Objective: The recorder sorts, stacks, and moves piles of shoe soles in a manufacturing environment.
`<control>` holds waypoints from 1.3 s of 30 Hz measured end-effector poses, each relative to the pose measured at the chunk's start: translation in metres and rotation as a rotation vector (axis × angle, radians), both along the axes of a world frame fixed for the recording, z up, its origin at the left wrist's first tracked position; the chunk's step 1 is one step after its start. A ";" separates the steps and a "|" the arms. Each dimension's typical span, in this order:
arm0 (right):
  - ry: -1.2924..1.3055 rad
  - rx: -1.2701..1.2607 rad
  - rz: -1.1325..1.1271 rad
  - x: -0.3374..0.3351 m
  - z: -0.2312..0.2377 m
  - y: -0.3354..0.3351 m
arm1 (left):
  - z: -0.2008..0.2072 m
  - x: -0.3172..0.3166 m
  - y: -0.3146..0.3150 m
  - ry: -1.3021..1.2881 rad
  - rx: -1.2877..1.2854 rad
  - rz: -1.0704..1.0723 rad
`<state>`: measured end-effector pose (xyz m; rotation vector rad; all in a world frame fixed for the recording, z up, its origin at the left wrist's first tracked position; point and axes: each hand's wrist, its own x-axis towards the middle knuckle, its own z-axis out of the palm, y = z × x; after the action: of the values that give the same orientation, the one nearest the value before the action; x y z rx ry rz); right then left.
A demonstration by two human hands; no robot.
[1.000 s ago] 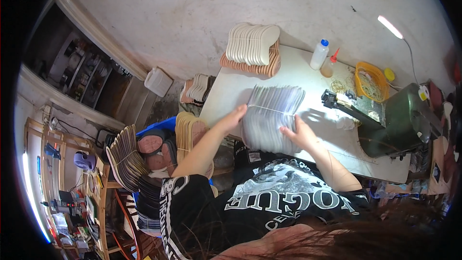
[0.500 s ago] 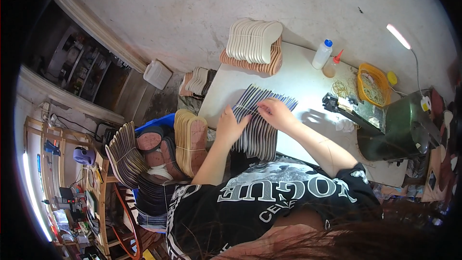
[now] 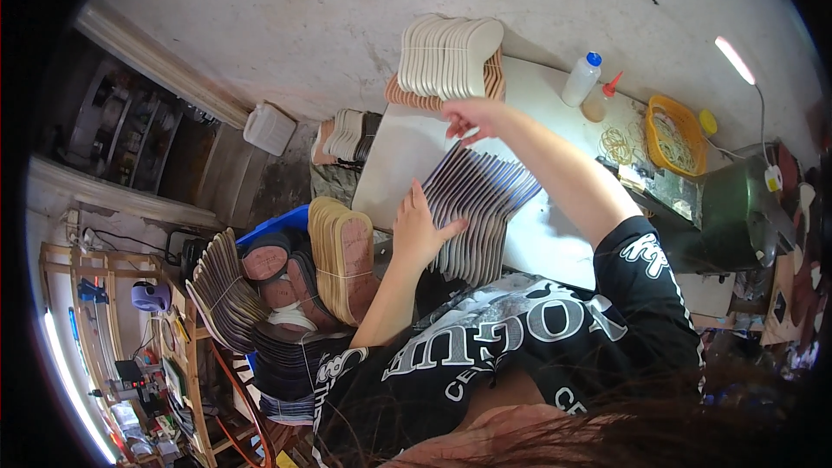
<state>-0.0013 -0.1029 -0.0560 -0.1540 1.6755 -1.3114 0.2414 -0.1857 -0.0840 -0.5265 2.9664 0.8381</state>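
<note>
Grey and violet, thin edges fanned along the curved insole stack at seven o'clock on the table. The left hand, spread wide, touched its nine o'clock flank; the right hand curled at twelve, contents indiscernible.

Bundles on table, behind insole stack; bottles right, basket farther right; crate left of table.

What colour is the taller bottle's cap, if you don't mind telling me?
The cap is blue, best seen in the head view.
</note>
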 end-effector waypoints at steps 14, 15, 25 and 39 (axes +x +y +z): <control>0.943 1.212 0.170 -0.088 -0.018 0.088 | -0.008 0.006 -0.004 0.005 0.065 0.048; 0.935 1.220 0.160 -0.087 -0.024 0.092 | -0.010 0.003 -0.002 0.005 0.067 0.035; 0.848 0.634 0.431 0.137 0.000 0.149 | -0.021 0.011 -0.045 0.033 0.674 0.218; 0.365 -0.081 -0.186 0.139 -0.091 0.150 | -0.028 -0.001 -0.027 0.068 0.388 0.170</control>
<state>0.1375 0.0474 -0.1468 -0.3062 1.9800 -1.5630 0.2402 -0.2124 -0.1118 -0.7418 2.7324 1.4300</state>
